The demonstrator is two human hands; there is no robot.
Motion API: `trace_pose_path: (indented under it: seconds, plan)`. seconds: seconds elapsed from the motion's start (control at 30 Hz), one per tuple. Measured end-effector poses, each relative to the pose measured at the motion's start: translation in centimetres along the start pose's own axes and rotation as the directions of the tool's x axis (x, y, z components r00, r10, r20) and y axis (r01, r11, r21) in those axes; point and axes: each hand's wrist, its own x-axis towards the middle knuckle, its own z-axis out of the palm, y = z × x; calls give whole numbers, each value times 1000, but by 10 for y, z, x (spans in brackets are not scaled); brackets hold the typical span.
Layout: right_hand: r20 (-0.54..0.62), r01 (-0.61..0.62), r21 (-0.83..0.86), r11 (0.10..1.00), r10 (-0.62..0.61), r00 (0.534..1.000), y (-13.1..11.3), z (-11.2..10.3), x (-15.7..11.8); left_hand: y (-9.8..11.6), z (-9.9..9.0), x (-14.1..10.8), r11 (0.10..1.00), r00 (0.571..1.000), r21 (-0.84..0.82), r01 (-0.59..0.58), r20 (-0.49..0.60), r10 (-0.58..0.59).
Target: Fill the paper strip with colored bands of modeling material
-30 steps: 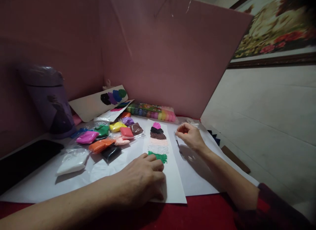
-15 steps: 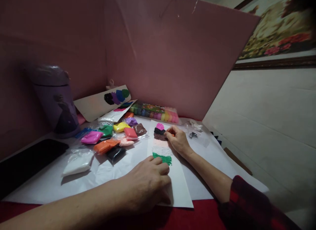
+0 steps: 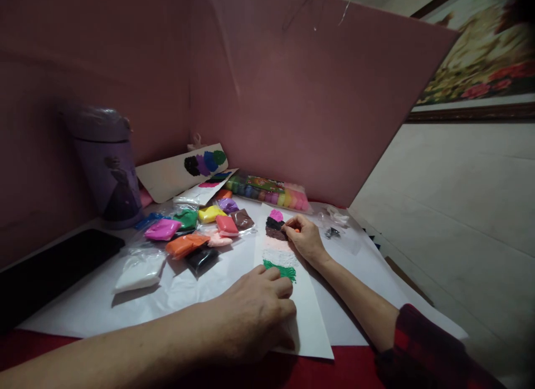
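The fingers (image 3: 292, 228) of the right hand (image 3: 304, 238) are pinched together on a small orange bit (image 3: 297, 230), probably a piece of clay, though it is too small to be sure. The pinch sits just at the right edge of the brown patch (image 3: 276, 233) on the white paper strip (image 3: 307, 322), so the coloured patches lie directly to the left of the fingertips, touching or almost touching them. The strip has its long axis running away from the person, and the patches are stacked along it: pink (image 3: 276, 215) at the far end, then black (image 3: 273, 223), brown, pale pink (image 3: 276, 244), white (image 3: 279, 257), and green (image 3: 281, 270) nearest.

The right forearm comes in from the lower right, wrist low over the desk (image 3: 355, 372), palm turned to the left. This hand is the nearer one to the far patches.

The left hand (image 3: 254, 314) lies flat on the near part of the strip, fingers loosely curled and holding nothing, its fingertips beside the green patch. It presses the paper down.

To the left of the strip, well apart from both hands, lie the clay packets (image 3: 186, 245).
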Motion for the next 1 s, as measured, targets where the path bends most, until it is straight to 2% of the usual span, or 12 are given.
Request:
trace_pose_path:
  seconds: [0.3,0.53,1.0]
  plan:
    - [9,4,-40,999,-4,1000,4,3,3,2,-4,1,1000,1000,-17,9,12,-9]
    - [25,0,-64,998,1,1000,4,4,2,-1,1,1,1000,999,-21,-13,-41,12]
    - [64,14,4,1000,-14,998,8,5,-1,1,-3,0,1000,999,-23,-9,-33,8]
